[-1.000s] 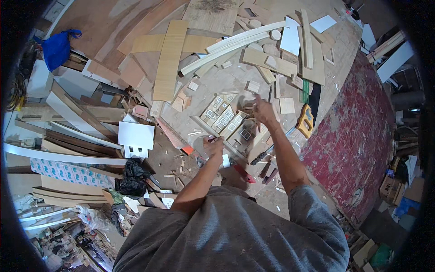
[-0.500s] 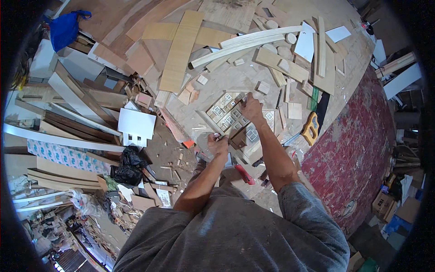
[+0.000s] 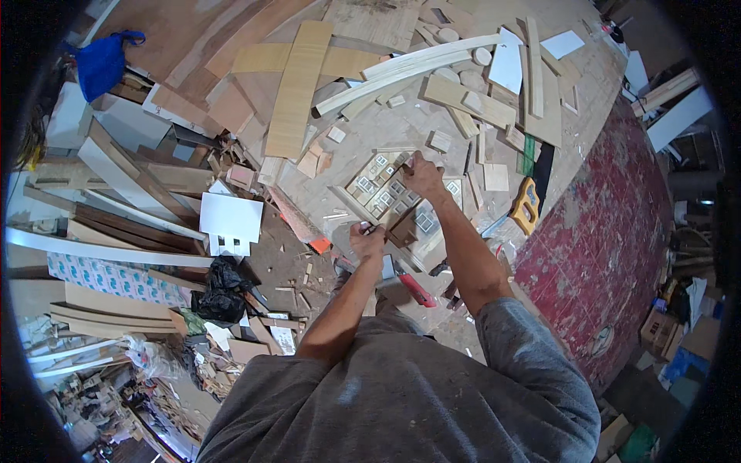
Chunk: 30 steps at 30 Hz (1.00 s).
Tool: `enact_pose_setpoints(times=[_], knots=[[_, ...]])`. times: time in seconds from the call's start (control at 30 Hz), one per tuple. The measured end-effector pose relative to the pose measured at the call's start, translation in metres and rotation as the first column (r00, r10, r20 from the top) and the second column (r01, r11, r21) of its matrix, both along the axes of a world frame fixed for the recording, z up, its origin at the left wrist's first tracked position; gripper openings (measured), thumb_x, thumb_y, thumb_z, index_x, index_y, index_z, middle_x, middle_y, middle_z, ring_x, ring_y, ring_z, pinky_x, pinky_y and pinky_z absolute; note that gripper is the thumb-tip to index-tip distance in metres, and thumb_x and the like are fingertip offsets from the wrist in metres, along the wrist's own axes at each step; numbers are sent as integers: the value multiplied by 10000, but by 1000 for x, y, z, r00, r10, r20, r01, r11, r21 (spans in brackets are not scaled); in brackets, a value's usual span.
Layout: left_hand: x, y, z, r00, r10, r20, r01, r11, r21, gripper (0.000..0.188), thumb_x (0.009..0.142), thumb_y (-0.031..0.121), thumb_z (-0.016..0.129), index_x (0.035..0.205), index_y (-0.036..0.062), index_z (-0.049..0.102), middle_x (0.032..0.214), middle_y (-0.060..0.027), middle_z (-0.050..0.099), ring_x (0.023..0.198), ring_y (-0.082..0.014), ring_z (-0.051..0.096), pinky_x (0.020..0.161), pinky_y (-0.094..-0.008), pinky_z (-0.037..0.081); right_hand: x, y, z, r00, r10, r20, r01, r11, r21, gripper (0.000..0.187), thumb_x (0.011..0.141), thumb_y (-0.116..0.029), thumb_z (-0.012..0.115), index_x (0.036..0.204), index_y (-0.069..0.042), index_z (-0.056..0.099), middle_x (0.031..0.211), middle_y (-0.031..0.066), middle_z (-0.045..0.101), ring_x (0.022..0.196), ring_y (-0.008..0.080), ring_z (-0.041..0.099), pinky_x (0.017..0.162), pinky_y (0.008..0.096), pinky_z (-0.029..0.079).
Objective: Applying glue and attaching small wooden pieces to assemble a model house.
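A small model building front [image 3: 384, 202] with rows of pale-framed windows lies on the littered worktop, set at a slant in front of me. My right hand [image 3: 424, 179] rests over its far right part, fingers bent and pressed together; whatever they pinch is too small to make out. At the model's near left edge, my left hand [image 3: 367, 241] is closed around a small object, dark and pale, whose kind I cannot tell. A brown panel [image 3: 404, 228] forms part of the model's near side, between my two hands.
A yellow-handled handsaw [image 3: 526, 207] lies to the right, beside wood strips and blocks. Long boards [image 3: 299, 89] and curved strips [image 3: 409, 71] cover the far side. A red-handled tool [image 3: 417, 291] lies close to me. A white cut panel [image 3: 231, 219] and offcuts fill the left.
The whole view has shifted slightly, with things now a little further left. Both hands keep nearly the same places at the model.
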<state>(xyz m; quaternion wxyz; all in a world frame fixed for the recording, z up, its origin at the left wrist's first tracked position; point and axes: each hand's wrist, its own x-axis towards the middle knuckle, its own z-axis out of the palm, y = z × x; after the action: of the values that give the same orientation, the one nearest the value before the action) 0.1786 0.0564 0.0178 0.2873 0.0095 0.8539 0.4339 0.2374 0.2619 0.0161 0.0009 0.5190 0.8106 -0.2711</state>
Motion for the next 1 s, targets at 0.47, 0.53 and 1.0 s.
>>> enact_pose_setpoints(times=[0.47,0.53,1.0], knots=[[13,-20,-20,852,100,514,-244,944,221,394,798,-69,709,1092,59,481,997,-109,614,867,-240,649,736,-421,628,109,32,-19,962,-109,-251,136,986,96,394,855,-61,577,1234,-83,472,795,207,690,776,422,684,690,530,529],[11,-24,-29,850,104,516,-265,931,250,391,793,-97,697,1078,63,482,999,-106,611,869,-241,648,755,-428,624,105,30,-19,956,-92,-278,121,989,89,404,839,-37,585,1227,-74,476,805,211,693,782,421,687,690,502,542],[16,-16,-27,806,236,543,-396,896,199,384,794,-168,673,1042,79,514,987,-95,628,868,-247,648,697,-423,627,102,34,-32,958,-153,-243,184,976,112,424,784,-10,604,1190,-35,487,848,212,721,835,409,703,721,476,573]])
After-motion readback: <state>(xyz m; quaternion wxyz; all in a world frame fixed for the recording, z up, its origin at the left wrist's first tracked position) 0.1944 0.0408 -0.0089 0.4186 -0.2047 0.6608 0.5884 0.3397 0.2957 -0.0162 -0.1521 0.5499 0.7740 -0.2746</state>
